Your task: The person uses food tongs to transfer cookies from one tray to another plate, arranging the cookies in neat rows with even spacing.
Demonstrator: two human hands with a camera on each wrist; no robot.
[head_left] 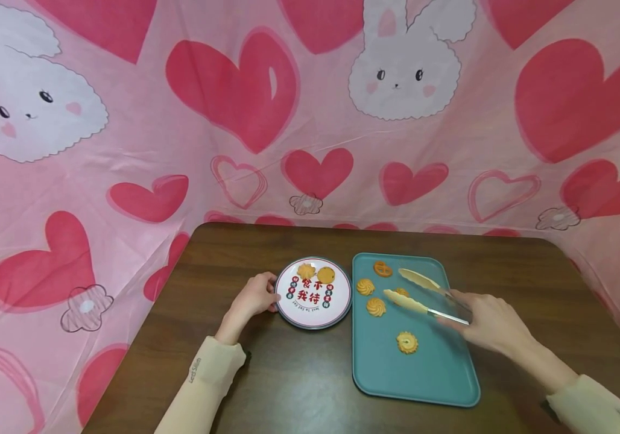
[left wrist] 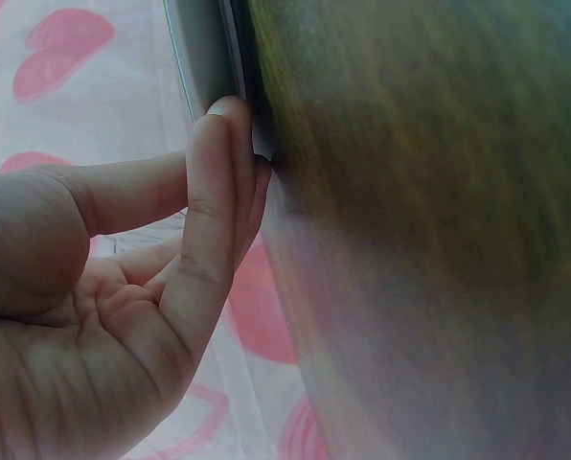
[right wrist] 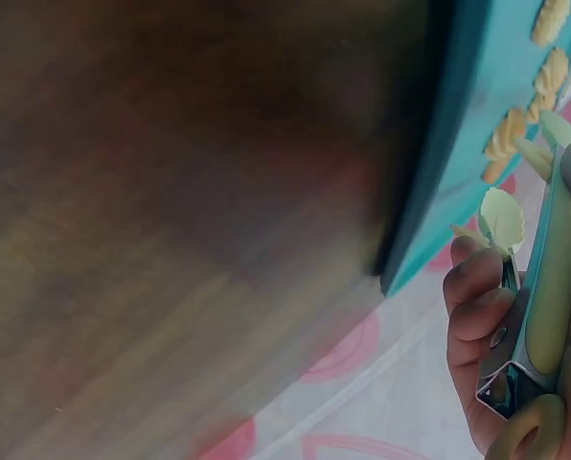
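Note:
My left hand [head_left: 256,296] holds the left rim of a round white plate [head_left: 310,314] with red and dark lettering, its thumb and fingers at the edge. Two cookies lie near the plate's far side: a ridged one [head_left: 306,271] and a smooth round one [head_left: 326,275]. With my right hand [head_left: 491,319] I grip food tongs [head_left: 424,307] that have pale leaf-shaped tips. The tongs' tips are spread apart over a teal tray [head_left: 413,383]. Between them sits a cookie [head_left: 401,292], partly hidden by the nearer tip.
The tray also bears a small pretzel [head_left: 382,269], two swirl cookies [head_left: 365,287] at its left side and another cookie [head_left: 407,342] nearer me. Plate and tray stand side by side on a dark wooden table [head_left: 288,380]. A pink heart-patterned cloth [head_left: 321,126] hangs behind.

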